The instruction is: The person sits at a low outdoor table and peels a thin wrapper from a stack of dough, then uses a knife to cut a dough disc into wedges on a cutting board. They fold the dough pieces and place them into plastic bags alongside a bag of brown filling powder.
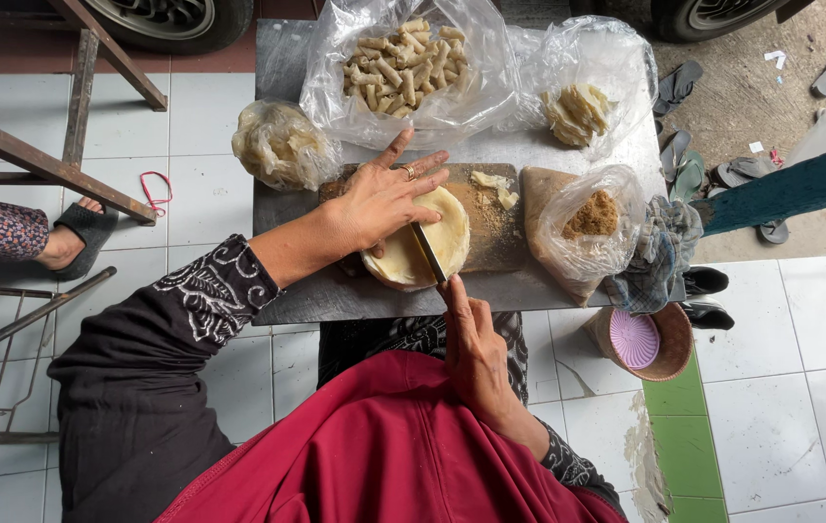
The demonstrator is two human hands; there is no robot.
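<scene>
at centre frame, on a wooden cutting board [490, 242] set on a grey metal table [316, 291], lies a stack of pale round wrappers [447, 232]. left hand [384, 199] rests flat on the stack's left half, fingers spread and pointing toward the upper right, palm down, ring on one finger; it presses, it does not grip. right hand [471, 339] comes up from the lower centre, closed around the handle of a knife [428, 254]. blade's long axis runs from lower right to upper left across the stack, just right of the left hand's thumb side; blade touches the wrappers. stack lies directly ahead of the right hand, toward the top of the frame; left hand is the nearer, already on it. right wrist is straight, forearm in line with the blade.

around: clear bag of rolled pastries [403, 63] at upper centre, smaller bag of rolls [577, 111] upper right, bag of brown crumbly filling [592, 218] right of the board, bag of wrappers [282, 145] at left. another person's sandalled foot [78, 232] at far left.
</scene>
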